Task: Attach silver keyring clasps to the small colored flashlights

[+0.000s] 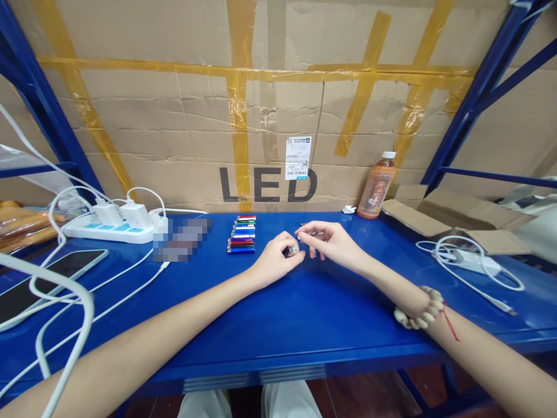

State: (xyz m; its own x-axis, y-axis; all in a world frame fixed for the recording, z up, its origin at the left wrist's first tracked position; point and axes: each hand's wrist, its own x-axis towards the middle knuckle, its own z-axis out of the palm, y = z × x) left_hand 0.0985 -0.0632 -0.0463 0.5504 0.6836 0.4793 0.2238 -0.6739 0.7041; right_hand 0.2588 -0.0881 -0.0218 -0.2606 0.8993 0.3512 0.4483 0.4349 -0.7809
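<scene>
My left hand (pixel 275 261) is closed around a small, silvery cylindrical thing (pixel 292 249), and only its shiny end shows between thumb and fingers. Close beside it, my right hand (pixel 334 242) is bent with thumb and index finger pinched together. A tiny pale bit shows at those fingertips, too small to name. Left of my hands, several slim, shiny tubes with silvery ends (pixel 242 235) lie side by side in a stacked row, in red, green, blue, purple and other colours. A small dark thing partly shows behind my right fingers.
A white power strip (pixel 117 231) with plugged-in chargers, white cables and a phone (pixel 52 278) occupy the blue table's (pixel 278 342) left. At the right stand a drink bottle (pixel 376 187), an open cardboard box (pixel 418 223) and a coiled white cable (pixel 474 261). Taped cardboard (pixel 183 133) forms the back.
</scene>
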